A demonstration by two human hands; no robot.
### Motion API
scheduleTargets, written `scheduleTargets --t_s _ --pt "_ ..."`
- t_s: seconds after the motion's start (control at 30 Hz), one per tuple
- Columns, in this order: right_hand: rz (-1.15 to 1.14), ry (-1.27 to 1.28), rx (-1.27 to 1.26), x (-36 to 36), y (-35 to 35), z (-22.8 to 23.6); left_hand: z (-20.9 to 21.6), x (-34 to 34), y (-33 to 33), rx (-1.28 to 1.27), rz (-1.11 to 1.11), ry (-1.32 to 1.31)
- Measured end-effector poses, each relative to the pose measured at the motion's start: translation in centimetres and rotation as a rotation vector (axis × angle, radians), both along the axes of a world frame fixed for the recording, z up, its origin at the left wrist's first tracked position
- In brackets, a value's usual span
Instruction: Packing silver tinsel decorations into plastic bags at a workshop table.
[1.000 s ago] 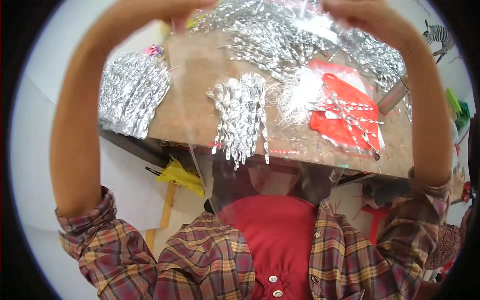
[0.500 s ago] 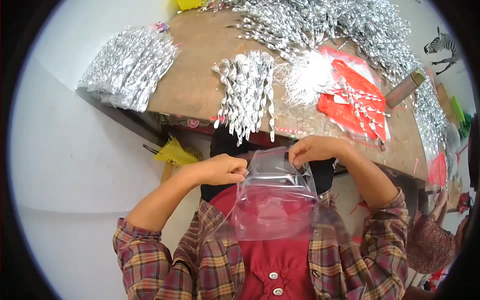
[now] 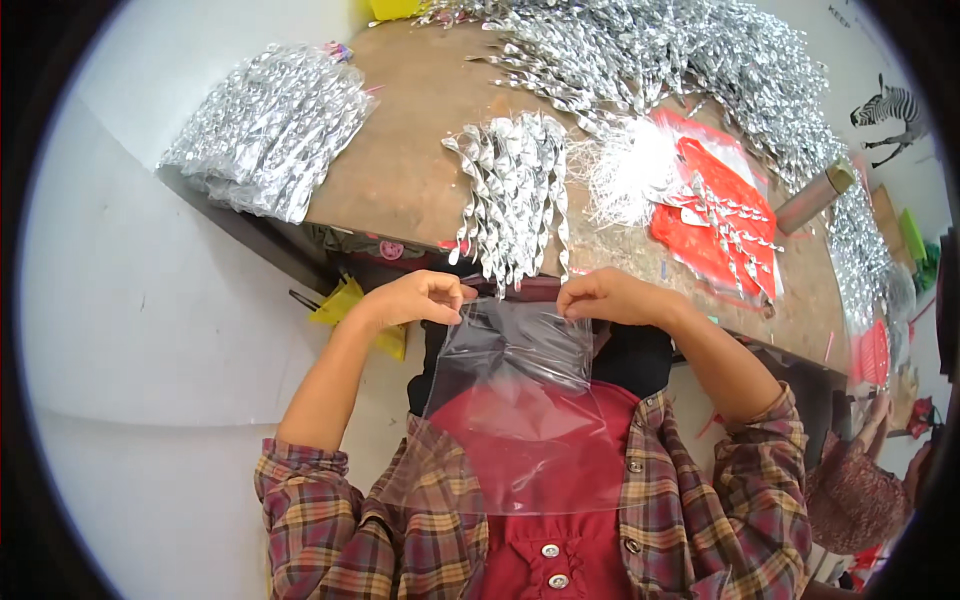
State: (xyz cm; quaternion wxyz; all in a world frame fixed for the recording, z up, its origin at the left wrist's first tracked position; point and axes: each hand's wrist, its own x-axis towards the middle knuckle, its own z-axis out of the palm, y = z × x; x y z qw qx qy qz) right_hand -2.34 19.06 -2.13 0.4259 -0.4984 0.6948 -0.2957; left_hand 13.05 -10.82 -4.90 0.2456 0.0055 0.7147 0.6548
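Note:
A clear plastic bag (image 3: 520, 400) hangs spread in front of my red top, its upper edge level with the table's front. My left hand (image 3: 420, 299) pinches its upper left corner between thumb and fingers. The upper right corner sits in the pinch of my right hand (image 3: 615, 297). Just beyond the bag, a bunch of twisted silver foil strands (image 3: 513, 195) lies on the table with its tips over the front edge.
The brown table (image 3: 400, 150) carries a bagged silver bundle (image 3: 275, 130) at left and a large silver heap (image 3: 700, 50) behind. To the right are white strings (image 3: 630, 170), a red plastic bag (image 3: 700, 220) and a bottle (image 3: 815, 197). A person (image 3: 855, 490) sits at far right.
The bag has been pulled out flatter and wider, and its lower edge hangs lower. My left hand has moved up and left; my right hand has shifted slightly left.

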Motion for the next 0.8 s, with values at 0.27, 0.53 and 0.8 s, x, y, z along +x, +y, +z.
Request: scheduleTargets --t_s 0.27,0.53,0.8 --pt "0.025 -0.310 0.051 -2.0 -2.5 0.8 -0.2 -2.5 -3.2 0.000 -0.077 -0.123" --pt "-0.096 -0.511 0.051 -4.8 -3.1 1.4 1.6 -4.8 -5.0 0.176 -0.063 -0.189" --pt "-0.223 -0.560 -0.062 -6.2 -2.5 1.3 4.1 -6.3 -5.2 0.006 -0.114 -0.030"
